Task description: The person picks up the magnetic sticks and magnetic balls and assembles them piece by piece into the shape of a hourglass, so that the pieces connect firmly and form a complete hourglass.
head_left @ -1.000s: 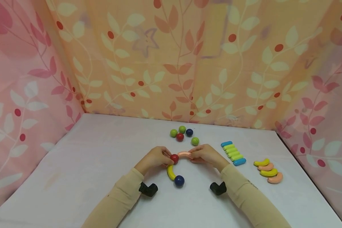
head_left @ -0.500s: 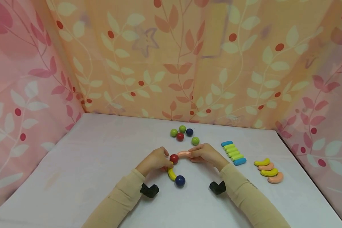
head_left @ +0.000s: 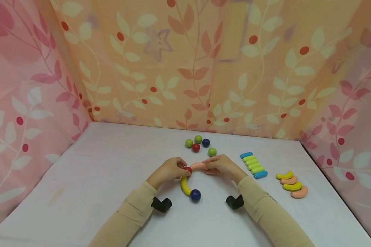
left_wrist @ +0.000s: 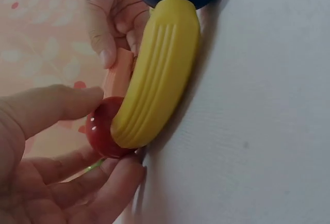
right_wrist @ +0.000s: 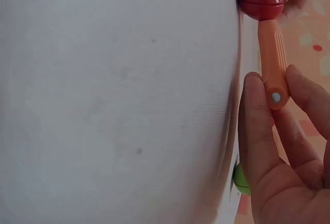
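Observation:
My left hand (head_left: 170,169) holds a glossy red ball (left_wrist: 103,128) between thumb and fingers. The ball meets one end of a yellow curved, grooved bar (left_wrist: 160,74). A dark blue ball (head_left: 195,195) touches the bar's other end, nearer me on the table. On the far side of the red ball, a peach-orange curved bar (right_wrist: 272,53) reaches to the right, its near end touching the ball. The fingers of my right hand (head_left: 220,165) pinch its outer end, where a small silvery dot shows in the right wrist view.
Behind the hands lie several loose balls: green (head_left: 212,152), red (head_left: 196,148) and dark blue (head_left: 205,142). Short blue and lime rods (head_left: 253,165) lie in a row to the right. Beyond them sit yellow and peach curved bars (head_left: 292,186) on the white table (head_left: 111,157).
My left hand slipped from the red ball down to the top of the yellow bar, then came back up onto the ball. My right hand keeps its hold on the peach bar.

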{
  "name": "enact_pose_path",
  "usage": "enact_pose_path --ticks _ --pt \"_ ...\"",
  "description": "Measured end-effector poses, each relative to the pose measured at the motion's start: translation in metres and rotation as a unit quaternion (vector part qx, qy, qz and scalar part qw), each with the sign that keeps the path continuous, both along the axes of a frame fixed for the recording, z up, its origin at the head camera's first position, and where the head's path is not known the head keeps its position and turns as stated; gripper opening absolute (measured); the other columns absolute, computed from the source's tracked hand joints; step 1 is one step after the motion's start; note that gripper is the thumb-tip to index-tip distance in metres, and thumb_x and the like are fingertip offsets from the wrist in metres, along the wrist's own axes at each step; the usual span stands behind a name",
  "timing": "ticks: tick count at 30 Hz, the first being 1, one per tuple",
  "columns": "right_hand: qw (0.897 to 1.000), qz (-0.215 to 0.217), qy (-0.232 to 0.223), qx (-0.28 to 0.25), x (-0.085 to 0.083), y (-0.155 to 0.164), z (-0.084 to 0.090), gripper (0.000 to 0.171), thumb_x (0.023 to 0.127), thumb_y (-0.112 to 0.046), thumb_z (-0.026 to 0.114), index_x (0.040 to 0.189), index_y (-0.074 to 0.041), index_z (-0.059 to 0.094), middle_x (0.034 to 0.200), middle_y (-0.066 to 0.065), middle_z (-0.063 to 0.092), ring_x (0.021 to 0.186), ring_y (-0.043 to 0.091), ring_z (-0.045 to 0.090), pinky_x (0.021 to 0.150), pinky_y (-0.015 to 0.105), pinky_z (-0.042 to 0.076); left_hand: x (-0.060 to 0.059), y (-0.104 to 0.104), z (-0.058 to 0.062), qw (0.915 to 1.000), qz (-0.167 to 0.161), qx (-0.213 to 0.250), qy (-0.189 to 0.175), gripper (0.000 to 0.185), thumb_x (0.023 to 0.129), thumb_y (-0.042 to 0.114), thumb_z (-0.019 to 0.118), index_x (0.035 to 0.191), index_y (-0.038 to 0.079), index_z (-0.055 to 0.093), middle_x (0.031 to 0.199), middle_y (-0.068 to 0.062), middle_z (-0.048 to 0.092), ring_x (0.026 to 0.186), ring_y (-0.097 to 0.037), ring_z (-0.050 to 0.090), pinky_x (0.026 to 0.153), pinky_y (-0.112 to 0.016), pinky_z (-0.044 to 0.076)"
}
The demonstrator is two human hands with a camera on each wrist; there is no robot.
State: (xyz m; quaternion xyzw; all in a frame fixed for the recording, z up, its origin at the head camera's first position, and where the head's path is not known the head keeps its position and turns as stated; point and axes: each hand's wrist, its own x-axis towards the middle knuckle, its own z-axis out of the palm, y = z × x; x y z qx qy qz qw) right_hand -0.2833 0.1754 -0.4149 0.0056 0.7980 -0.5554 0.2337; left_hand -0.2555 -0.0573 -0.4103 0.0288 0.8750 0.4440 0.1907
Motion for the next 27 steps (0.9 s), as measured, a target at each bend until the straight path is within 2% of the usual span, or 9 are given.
enact_pose_path --ticks 2,7,11,16,18,21,25,27 --pt "1.0 0.004 0.003 0.001 0.0 -0.002 0.0 0.032 0.093 -0.013 0.069 0.122 0.0 0.069 0.115 0.013 0.072 0.09 0.014 0.071 0.086 0.03 0.06 -0.001 -0.001 -0.001 0.9999 -0.006 0.006 0.006 0.032 0.083 0.026 0.081 0.107 0.009 0.067 0.097 -0.005 0.065 0.081 -0.016 0.059 0.068 -0.022 0.053" --pt "1.0 0.006 0.013 0.005 -0.001 -0.006 0.0 0.03 0.091 -0.015 0.072 0.118 0.0 0.071 0.113 0.011 0.073 0.089 0.014 0.07 0.086 0.03 0.06 -0.003 -0.004 0.0 0.9998 -0.014 0.008 -0.008 0.024 0.084 0.028 0.08 0.097 0.011 0.069 0.091 -0.003 0.068 0.08 -0.015 0.06 0.068 -0.023 0.053" --pt "1.0 0.003 0.019 0.001 0.0 -0.01 0.0 0.03 0.09 -0.016 0.074 0.115 -0.001 0.073 0.111 0.009 0.073 0.09 0.012 0.07 0.087 0.03 0.06 -0.004 -0.003 -0.002 0.9997 -0.01 0.021 0.007 0.026 0.087 0.031 0.076 0.102 0.01 0.07 0.094 -0.002 0.071 0.083 -0.014 0.06 0.073 -0.024 0.052" --pt "0.999 0.001 0.037 0.01 0.003 -0.011 0.001 0.031 0.089 -0.02 0.074 0.115 -0.003 0.073 0.109 0.008 0.074 0.093 0.011 0.069 0.091 0.031 0.058 -0.005 -0.001 -0.008 0.9984 -0.001 0.051 0.024 0.022 0.09 0.021 0.074 0.107 0.008 0.071 0.095 -0.004 0.072 0.081 -0.014 0.059 0.07 -0.022 0.049" --pt "0.999 -0.016 0.046 0.024 0.004 -0.008 0.002 0.031 0.091 -0.023 0.072 0.115 -0.004 0.073 0.109 0.007 0.074 0.094 0.011 0.069 0.092 0.031 0.058 -0.006 -0.001 -0.01 0.9983 0.004 0.055 0.022 0.02 0.09 0.019 0.073 0.107 0.008 0.072 0.094 -0.004 0.071 0.08 -0.014 0.059 0.068 -0.021 0.049" --pt "0.995 -0.079 0.05 0.035 0.003 0.0 0.005 0.03 0.093 -0.025 0.07 0.116 -0.005 0.073 0.113 0.008 0.074 0.096 0.013 0.071 0.093 0.03 0.057 -0.007 -0.001 -0.012 0.9978 0.015 0.062 0.016 0.02 0.089 0.018 0.074 0.107 0.008 0.072 0.094 -0.005 0.07 0.081 -0.014 0.059 0.068 -0.02 0.05" --pt "0.985 -0.159 0.062 0.006 -0.002 0.014 0.008 0.035 0.095 -0.024 0.068 0.123 -0.003 0.068 0.127 0.013 0.067 0.11 0.021 0.068 0.098 0.033 0.054 -0.009 -0.003 -0.013 0.9969 0.024 0.073 0.014 0.022 0.089 0.018 0.074 0.107 0.006 0.073 0.097 -0.006 0.071 0.081 -0.014 0.059 0.069 -0.022 0.052" --pt "0.983 -0.173 0.065 -0.011 -0.005 0.019 0.007 0.041 0.095 -0.023 0.068 0.13 -0.003 0.063 0.136 0.015 0.061 0.12 0.025 0.064 0.104 0.035 0.051 -0.01 -0.005 -0.014 0.9968 0.025 0.075 0.013 0.022 0.089 0.018 0.074 0.107 0.006 0.072 0.098 -0.006 0.071 0.083 -0.014 0.06 0.071 -0.022 0.053"
